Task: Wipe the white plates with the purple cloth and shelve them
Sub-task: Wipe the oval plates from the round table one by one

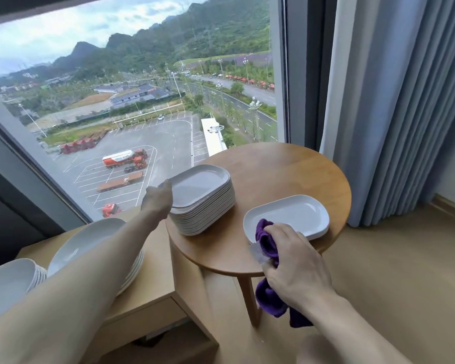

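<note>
No text, label, brand, number or sign is readable on anything here.

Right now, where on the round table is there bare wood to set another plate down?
The back of the round table, between the tall plate stack and the curtain, is bare. A bare strip also runs along the front rim, left of the purple cloth. The right side is taken by the single plate.

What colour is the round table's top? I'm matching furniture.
Light honey-brown wood, round table, head view.
</note>
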The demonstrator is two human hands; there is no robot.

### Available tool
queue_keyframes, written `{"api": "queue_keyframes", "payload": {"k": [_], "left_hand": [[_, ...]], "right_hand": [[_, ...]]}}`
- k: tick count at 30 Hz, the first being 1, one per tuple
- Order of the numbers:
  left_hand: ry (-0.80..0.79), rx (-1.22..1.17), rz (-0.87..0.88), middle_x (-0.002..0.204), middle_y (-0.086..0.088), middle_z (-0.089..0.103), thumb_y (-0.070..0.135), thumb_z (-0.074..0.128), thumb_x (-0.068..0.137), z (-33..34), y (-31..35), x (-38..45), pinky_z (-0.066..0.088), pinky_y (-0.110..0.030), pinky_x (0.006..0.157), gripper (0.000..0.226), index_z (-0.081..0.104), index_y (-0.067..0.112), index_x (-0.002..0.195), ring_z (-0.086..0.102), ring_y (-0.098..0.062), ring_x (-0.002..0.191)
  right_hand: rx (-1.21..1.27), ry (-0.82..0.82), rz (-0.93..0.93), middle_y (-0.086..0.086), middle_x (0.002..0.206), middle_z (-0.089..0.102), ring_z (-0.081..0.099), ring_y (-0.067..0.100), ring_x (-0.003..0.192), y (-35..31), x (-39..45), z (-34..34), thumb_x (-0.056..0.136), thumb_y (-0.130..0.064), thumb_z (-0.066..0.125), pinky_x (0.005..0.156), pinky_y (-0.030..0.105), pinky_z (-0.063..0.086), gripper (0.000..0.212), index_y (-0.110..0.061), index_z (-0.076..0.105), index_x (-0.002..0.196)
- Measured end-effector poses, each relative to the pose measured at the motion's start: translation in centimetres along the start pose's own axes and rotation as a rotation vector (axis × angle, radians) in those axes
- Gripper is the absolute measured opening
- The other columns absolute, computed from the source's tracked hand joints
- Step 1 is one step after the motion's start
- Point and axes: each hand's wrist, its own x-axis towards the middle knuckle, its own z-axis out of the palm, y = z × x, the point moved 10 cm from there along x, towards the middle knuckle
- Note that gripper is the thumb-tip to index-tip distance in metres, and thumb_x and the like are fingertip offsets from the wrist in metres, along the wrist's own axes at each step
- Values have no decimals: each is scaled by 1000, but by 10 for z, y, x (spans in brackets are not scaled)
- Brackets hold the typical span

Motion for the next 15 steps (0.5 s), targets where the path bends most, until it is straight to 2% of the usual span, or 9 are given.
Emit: {"api": "queue_keyframes", "payload": {"k": [2,4,6,7,10,12,13,15], "left_hand": [[-52,63,3,133,-26,57,60,35,94,4,-6,3,49,-43,84,67,49,3,127,59,-44,119],[-94,75,17,137,-21,51,54,37,100,9,-6,-2,48,-47,97,53,51,9,123,54,-41,122],[-98,60,45,145,-18,46,50,41,102,12,-7,-1,44,-47,104,57,44,7,141,49,-39,129],[-90,59,51,150,-17,43,48,43,103,13,-8,-3,42,-45,105,61,38,7,148,47,-38,132],[-87,87,85,150,-16,42,40,42,104,16,-9,-9,43,-46,108,59,35,6,151,47,-39,131],[-1,114,103,154,-18,38,38,45,103,11,-10,-21,43,-47,110,61,33,6,153,48,-39,133],[85,118,151,153,-16,40,36,47,103,6,-6,-32,43,-46,107,57,36,7,151,50,-37,130],[189,89,304,131,-10,56,28,52,100,8,6,-61,48,-42,95,36,51,12,132,60,-31,113]], "right_hand": [[2,-1,20,-18,124,50,47,14,108,4,0,0,88,-27,61,81,28,43,38,-31,48,123],[-5,-8,30,-18,125,50,47,14,110,6,0,1,89,-28,61,79,27,40,38,-31,48,124],[-9,-14,32,-18,125,50,48,14,110,7,0,3,89,-29,61,78,26,38,38,-31,48,125],[-8,-15,33,-18,125,51,48,14,110,8,0,3,89,-28,61,78,26,38,39,-31,48,125],[-6,-11,40,-17,124,52,49,15,108,10,0,4,88,-28,62,78,27,39,38,-30,49,124],[-6,-6,50,-18,122,52,49,15,108,12,1,4,89,-29,63,78,29,42,38,-31,50,124],[-7,-3,55,-18,122,52,49,15,107,13,2,3,89,-30,63,78,30,45,38,-31,50,124],[-5,2,64,-18,120,52,49,15,106,16,3,3,88,-29,62,79,33,47,37,-31,50,123]]}}
